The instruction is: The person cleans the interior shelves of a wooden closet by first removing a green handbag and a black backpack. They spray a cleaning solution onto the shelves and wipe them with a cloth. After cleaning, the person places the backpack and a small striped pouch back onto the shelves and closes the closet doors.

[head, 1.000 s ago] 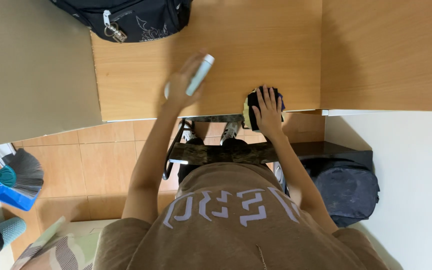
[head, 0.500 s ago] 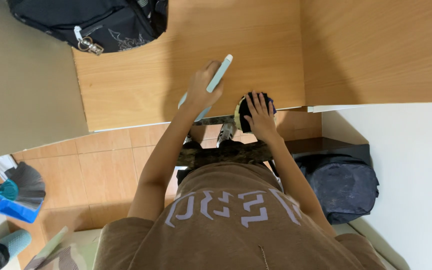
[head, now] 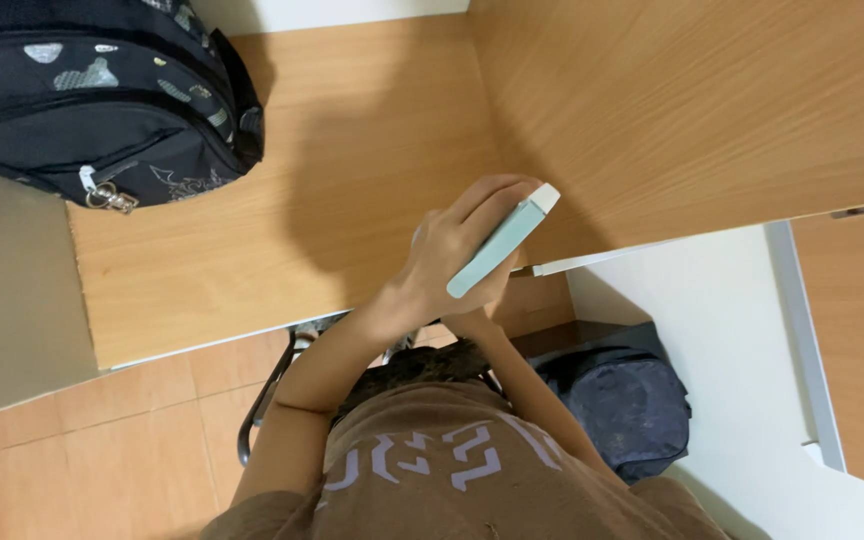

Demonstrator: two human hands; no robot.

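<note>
Head view shows one wooden desk [head: 282, 200], smooth and pale with a fine grain, with one upright panel [head: 692, 110] of the same wood rising along its right side. One flat, slim rectangular case [head: 504, 240], pale teal with a white end, is gripped in the left hand [head: 452, 260]; the fingers wrap around its long edge and clamp it, holding it tilted above the desk's front edge, close to the panel. The right hand is hidden beneath the left forearm and the case, so whether it is closed or spread cannot be told; only its forearm shows, running down toward the brown shirt [head: 452, 480]. One dark backpack [head: 92, 100] of soft fabric with small pale printed shapes and a metal zip pull lies on the desk's far left corner, well apart from the case. A second bag [head: 622, 400], dark grey and rumpled, sits on the floor under the desk edge. Tan square tiles [head: 102, 450] cover the floor.
</note>
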